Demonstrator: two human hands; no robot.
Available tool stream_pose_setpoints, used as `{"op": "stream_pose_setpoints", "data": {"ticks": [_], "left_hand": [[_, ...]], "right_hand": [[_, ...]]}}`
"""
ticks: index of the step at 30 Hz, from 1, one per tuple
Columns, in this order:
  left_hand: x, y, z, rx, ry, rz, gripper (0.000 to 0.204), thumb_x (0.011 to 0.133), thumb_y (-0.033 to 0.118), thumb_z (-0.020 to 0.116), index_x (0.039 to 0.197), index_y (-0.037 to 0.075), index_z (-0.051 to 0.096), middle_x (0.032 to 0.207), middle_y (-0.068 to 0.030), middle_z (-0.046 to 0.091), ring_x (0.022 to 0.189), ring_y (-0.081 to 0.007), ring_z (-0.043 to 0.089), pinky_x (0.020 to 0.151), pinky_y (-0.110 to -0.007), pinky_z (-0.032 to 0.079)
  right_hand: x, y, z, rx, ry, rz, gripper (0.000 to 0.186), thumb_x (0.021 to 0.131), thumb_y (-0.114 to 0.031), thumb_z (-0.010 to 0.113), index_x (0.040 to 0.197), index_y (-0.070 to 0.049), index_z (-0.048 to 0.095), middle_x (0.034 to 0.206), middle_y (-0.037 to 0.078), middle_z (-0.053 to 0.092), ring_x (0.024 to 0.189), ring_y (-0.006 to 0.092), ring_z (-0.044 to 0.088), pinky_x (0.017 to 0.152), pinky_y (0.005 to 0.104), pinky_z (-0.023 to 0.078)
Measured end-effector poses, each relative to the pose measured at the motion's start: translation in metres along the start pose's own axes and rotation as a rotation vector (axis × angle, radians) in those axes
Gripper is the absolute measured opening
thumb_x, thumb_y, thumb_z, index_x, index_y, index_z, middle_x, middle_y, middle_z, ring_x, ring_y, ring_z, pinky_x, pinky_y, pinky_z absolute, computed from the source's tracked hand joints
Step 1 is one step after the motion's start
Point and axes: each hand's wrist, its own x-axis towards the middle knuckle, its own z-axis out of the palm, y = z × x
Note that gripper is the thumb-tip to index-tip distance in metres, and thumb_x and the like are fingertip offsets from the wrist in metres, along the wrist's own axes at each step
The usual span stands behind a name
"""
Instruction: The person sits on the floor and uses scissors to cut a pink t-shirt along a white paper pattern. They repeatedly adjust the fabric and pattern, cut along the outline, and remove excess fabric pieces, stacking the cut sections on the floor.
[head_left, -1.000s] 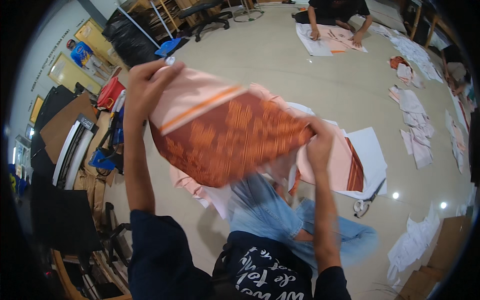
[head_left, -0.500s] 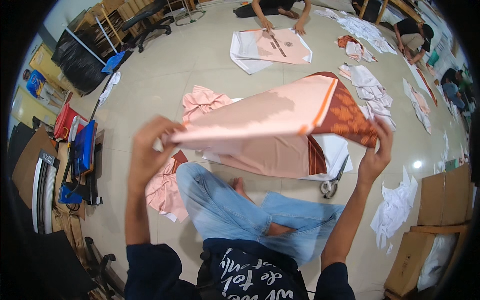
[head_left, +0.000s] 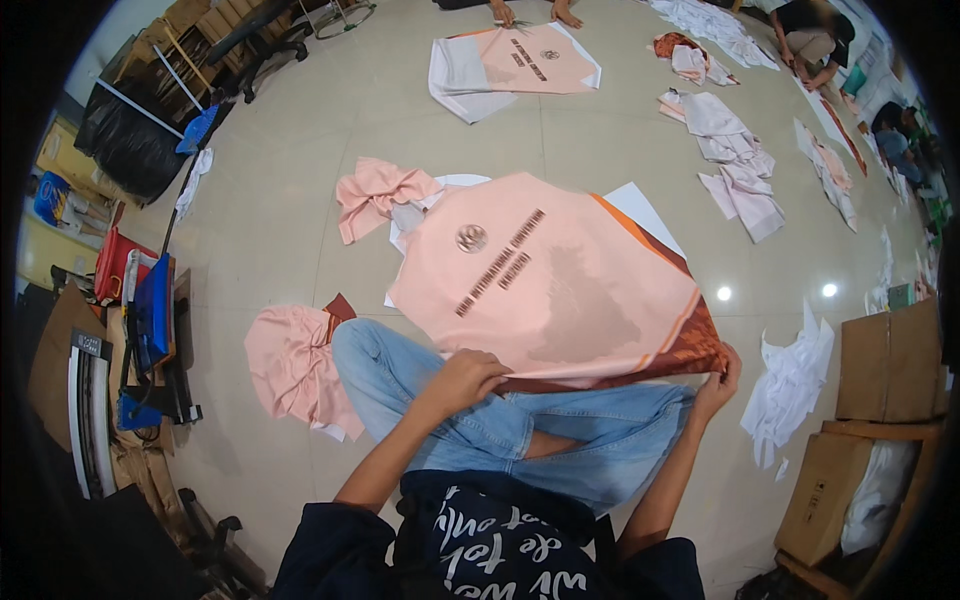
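Observation:
A large peach fabric panel [head_left: 540, 280] with a round emblem, printed lettering and a brown patterned edge lies spread on the floor over white paper [head_left: 640, 205], in front of my crossed legs in blue jeans. My left hand [head_left: 465, 378] pinches its near edge at the left. My right hand [head_left: 718, 378] grips its near right corner by the brown border.
Crumpled peach cloth [head_left: 380, 190] lies beyond the panel and another peach piece [head_left: 290, 365] beside my left knee. Another person's hands [head_left: 530, 12] work on a similar panel [head_left: 520, 65] farther off. White cut pieces [head_left: 735, 165], cardboard boxes [head_left: 885, 360] and shelving [head_left: 130, 330] ring the floor.
The panel was held up in the air and folded over; it has been flipped and lowered flat onto the floor, printed side up, with both hands still on its near edge.

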Motion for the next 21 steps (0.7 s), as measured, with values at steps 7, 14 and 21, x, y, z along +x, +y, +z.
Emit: {"op": "stream_pose_setpoints", "data": {"ticks": [7,14,21], "left_hand": [[0.005,0.026,0.042,-0.153,-0.039,0.017,0.02,0.091,0.017,0.069,0.103,0.002,0.075,0.097,-0.0146,0.073,0.092,-0.035,0.069,0.083,-0.045,0.052],[-0.002,0.026,0.046,-0.168,-0.031,-0.021,0.019,0.091,0.017,0.07,0.099,0.001,0.074,0.094,-0.0151,0.072,0.091,-0.0359,0.068,0.081,-0.046,0.052],[-0.007,0.034,0.046,-0.22,-0.024,-0.057,0.018,0.089,0.016,0.071,0.098,0.0,0.073,0.09,-0.0157,0.071,0.09,-0.0351,0.068,0.08,-0.045,0.052]], "right_hand": [[-0.02,0.012,-0.034,0.068,0.2,0.166,0.026,0.1,-0.007,0.056,0.118,0.007,0.066,0.116,0.013,0.068,0.107,0.0237,0.064,0.099,0.0354,0.05],[-0.022,0.013,-0.031,0.048,0.195,0.253,0.026,0.099,-0.005,0.054,0.118,0.008,0.066,0.114,0.014,0.069,0.103,0.0226,0.065,0.096,0.0351,0.051],[-0.03,-0.003,0.001,0.137,0.028,0.242,0.027,0.102,-0.013,0.058,0.121,0.006,0.064,0.115,0.01,0.067,0.107,0.0206,0.064,0.099,0.0347,0.05]]}}
